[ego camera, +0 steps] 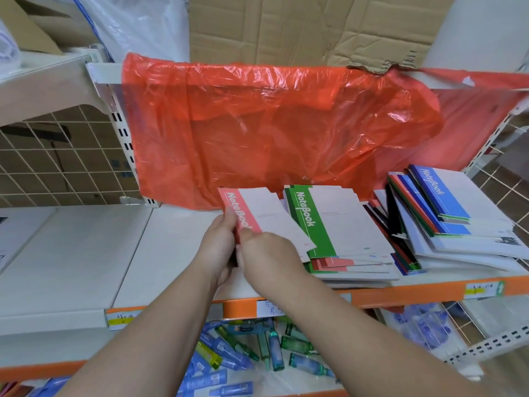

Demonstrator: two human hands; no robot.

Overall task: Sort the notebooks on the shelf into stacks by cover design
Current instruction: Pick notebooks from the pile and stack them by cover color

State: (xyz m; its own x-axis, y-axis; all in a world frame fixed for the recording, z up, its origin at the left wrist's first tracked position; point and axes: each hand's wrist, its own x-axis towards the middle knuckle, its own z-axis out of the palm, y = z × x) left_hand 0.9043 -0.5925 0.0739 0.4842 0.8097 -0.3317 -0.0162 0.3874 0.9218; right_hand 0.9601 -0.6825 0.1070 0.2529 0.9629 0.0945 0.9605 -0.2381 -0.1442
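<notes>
Both hands grasp the pink notebook (243,209). The left hand (219,243) curls round its spine edge with the thumb on the pink band, and the right hand (270,253) pinches its near end. It is held tilted, just left of the green notebook (329,222), with its white corner lying across that cover's left edge.

The step looks like starting a pink stack. To do it well, I would square the edges between both palms. Then I would lay it flat on the bare shelf (86,253) left of the green notebook, apart from it, with the spine turned the same way so the stacks stay readable.

Counted:
- **Hands:** two.
- **Pink covers:** one shows plainly. Whether more sit beneath it I cannot tell.
- **Green covers:** one, on top of its pile, with at least two red covers peeking out at the pile's near edge.
- **Heap right of the green notebook:** one blue notebook (440,196) on top. The mixed spines under it are too crowded to count.
</notes>
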